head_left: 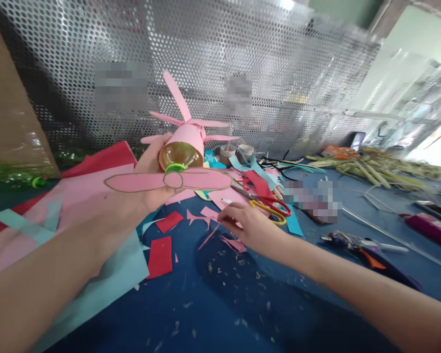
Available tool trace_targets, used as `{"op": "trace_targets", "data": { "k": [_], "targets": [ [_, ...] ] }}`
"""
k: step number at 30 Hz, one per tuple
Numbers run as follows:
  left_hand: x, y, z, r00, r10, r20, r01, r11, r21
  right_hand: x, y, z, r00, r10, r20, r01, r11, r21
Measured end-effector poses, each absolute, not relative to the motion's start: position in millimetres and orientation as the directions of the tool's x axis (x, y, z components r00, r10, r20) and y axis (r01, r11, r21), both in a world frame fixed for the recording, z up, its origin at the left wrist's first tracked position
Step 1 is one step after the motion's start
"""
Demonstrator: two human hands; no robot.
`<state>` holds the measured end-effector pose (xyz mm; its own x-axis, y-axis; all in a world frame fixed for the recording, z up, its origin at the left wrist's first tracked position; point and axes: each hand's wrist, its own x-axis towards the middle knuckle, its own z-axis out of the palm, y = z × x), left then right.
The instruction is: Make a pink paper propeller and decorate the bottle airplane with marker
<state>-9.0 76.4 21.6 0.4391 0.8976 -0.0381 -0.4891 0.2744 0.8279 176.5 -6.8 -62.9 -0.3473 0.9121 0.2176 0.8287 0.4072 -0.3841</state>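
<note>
My left hand (150, 169) is raised above the table, its fingers wrapped round a plastic bottle (182, 149) covered in pink paper, with pink paper strips fanning out at its far end. A pink paper propeller (169, 181) sits across the bottle's green cap end, facing me. My right hand (244, 223) reaches down over the blue table (224, 294), fingers curled over pink paper scraps (220, 215). Whether those fingers pinch a scrap is unclear. Red-handled scissors (268, 203) lie just beyond my right hand.
Pink, red and light blue paper sheets (59, 211) cover the left of the table. Red scraps (161, 255) lie near the middle. Tape rolls (235, 152) stand at the back, green stalks (371, 169) at the far right, a magenta box (429, 228) on the right. A perforated metal screen (242, 63) stands behind.
</note>
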Motion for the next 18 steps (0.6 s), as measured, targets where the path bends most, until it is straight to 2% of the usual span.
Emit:
{"op": "trace_targets", "data": {
  "k": [9,18],
  "targets": [
    [-7.5,90.0,24.3,0.371,0.923,-0.096,-0.532,0.297,0.793,153.5,4.2,-64.3,-0.548,0.824,0.147,0.760,0.564,-0.323],
    [-7.7,97.6,15.0,0.379,0.920,-0.098,-0.584,0.320,0.746,162.8,-19.3,-78.3,-0.461,0.866,0.194,0.714,0.491,-0.500]
  ]
}}
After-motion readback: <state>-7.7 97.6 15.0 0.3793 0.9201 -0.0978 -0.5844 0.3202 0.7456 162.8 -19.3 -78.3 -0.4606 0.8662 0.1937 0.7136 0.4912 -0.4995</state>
